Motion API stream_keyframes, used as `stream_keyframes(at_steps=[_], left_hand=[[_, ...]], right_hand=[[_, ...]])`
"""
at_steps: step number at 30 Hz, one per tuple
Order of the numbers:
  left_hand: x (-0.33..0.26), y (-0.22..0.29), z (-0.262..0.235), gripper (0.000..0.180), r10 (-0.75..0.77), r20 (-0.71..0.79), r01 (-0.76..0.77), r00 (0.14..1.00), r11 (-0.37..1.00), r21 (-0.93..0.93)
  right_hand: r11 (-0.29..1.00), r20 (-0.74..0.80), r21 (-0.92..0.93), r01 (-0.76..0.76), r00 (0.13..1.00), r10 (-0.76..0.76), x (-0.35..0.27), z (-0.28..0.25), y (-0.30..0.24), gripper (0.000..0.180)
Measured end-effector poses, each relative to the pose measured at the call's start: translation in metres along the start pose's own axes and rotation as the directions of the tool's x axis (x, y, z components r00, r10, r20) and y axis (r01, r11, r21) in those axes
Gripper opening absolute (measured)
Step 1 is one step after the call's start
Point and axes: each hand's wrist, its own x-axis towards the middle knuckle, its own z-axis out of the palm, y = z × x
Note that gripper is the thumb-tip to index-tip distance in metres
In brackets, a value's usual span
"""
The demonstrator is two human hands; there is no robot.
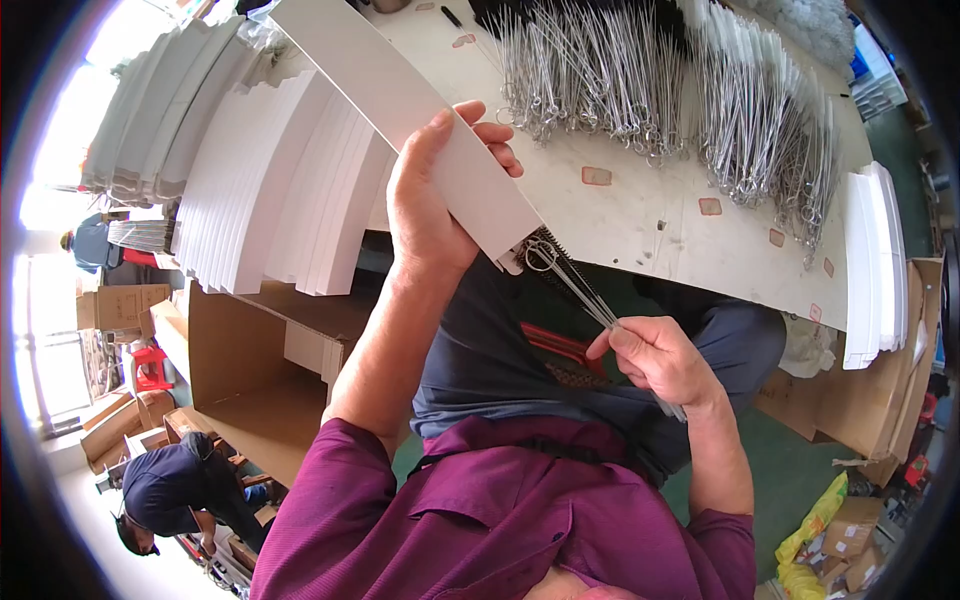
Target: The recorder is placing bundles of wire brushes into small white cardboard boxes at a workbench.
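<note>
My left hand [428, 205] is wrapped round a long, narrow white cardboard box [385, 85], held aslant with its lower end toward my lap. Closed on the thin wire stems of several wire-handled brushes is my right hand [662, 362]. Dark bristles and a wire ring on the bundle of brushes [590, 300] meet the lower end of the box. How far they reach inside is hidden. Over the far part of the table lie a dense row of wire pieces with ring ends [590, 85] and a second pile [765, 130] to its right.
Stacked white boxes [290, 190] stand at the left of the pale table [640, 215]. More flat white boxes [872, 265] rest at its right edge. An open brown carton [245, 350] is below on the left. Another person [185, 485] bends over at the lower left.
</note>
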Motion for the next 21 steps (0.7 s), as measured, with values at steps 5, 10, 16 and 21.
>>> stream_keyframes(at_steps=[5, 10, 16, 21], left_hand=[[-0.002, -0.009, -0.004, 0.047, -0.014, 0.004, 0.014, 1.000, 1.000, -0.008], [-0.018, -0.029, -0.003, 0.045, -0.054, 0.048, 0.052, 0.997, 0.998, 0.047], [-0.040, -0.051, 0.003, 0.050, -0.086, 0.055, 0.080, 0.995, 0.991, 0.109], [-0.052, -0.059, -0.006, 0.055, -0.094, 0.037, 0.085, 0.995, 0.975, 0.207]], right_hand=[[0.999, -0.006, -0.033, -0.004, 1.000, 0.003, 0.002, 0.001, -0.003, 0.034], [0.998, 0.017, -0.057, 0.006, 1.000, -0.005, 0.010, 0.004, -0.008, 0.032], [0.979, -0.079, 0.057, 0.197, 0.978, -0.192, 0.040, 0.002, -0.025, 0.041], [0.938, 0.003, 0.221, 0.268, 0.961, -0.275, 0.044, 0.013, -0.035, 0.045]])
